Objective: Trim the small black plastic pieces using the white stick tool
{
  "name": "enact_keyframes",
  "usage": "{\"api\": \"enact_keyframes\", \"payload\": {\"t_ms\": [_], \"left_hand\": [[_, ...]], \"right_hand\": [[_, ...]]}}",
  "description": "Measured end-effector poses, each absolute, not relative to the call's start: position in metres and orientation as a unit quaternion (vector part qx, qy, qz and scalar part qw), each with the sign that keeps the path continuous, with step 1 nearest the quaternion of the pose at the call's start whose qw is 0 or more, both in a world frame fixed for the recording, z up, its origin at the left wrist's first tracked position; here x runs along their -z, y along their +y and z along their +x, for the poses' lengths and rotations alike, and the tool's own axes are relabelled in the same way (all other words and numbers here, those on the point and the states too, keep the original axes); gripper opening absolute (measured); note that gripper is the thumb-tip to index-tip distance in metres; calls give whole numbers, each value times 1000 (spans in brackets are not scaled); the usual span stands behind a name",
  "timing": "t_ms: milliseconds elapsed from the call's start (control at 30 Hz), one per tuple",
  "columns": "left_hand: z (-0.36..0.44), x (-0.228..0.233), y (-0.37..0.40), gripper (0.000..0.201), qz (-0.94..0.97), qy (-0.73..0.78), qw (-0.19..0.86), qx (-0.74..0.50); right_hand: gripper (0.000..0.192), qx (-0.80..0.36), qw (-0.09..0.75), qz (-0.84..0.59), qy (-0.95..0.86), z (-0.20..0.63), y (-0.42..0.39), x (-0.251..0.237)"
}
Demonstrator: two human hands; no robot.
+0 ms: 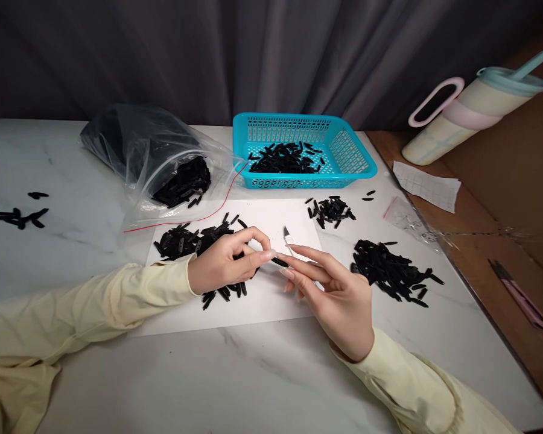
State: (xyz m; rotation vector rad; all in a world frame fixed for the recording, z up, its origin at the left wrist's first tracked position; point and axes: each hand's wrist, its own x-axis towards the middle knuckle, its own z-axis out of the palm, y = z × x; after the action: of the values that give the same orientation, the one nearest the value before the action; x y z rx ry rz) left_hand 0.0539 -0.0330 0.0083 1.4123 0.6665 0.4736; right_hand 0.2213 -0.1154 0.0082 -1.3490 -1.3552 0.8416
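Above a white sheet of paper [181,325], my left hand [228,259] pinches a small, slim black piece [279,262] by its left end. My right hand [339,295] has its thumb and fingertips at the other end of that piece, closed around it. Just beyond the right fingertips a craft knife [286,231] shows its pointed blade and part of a pale handle; whether it lies on the paper or is tucked in the fingers I cannot tell. A pile of similar black pieces [176,241] spreads on the paper, partly hidden behind my left hand.
A blue basket [308,181] and an open zip bag [140,150] hold black pieces at the back. More piles [389,271] lie right, with a few pieces [20,218] far left. On the brown surface are a tumbler [466,114], pink-handled snips [520,295] and a paper slip [428,184].
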Motion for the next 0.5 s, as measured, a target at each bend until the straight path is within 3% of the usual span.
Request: {"api": "enact_keyframes", "payload": {"t_ms": [500], "left_hand": [[55, -9, -33, 19, 621, 294, 694, -216]], "right_hand": [[19, -362, 493, -553, -566, 222, -115, -8]]}}
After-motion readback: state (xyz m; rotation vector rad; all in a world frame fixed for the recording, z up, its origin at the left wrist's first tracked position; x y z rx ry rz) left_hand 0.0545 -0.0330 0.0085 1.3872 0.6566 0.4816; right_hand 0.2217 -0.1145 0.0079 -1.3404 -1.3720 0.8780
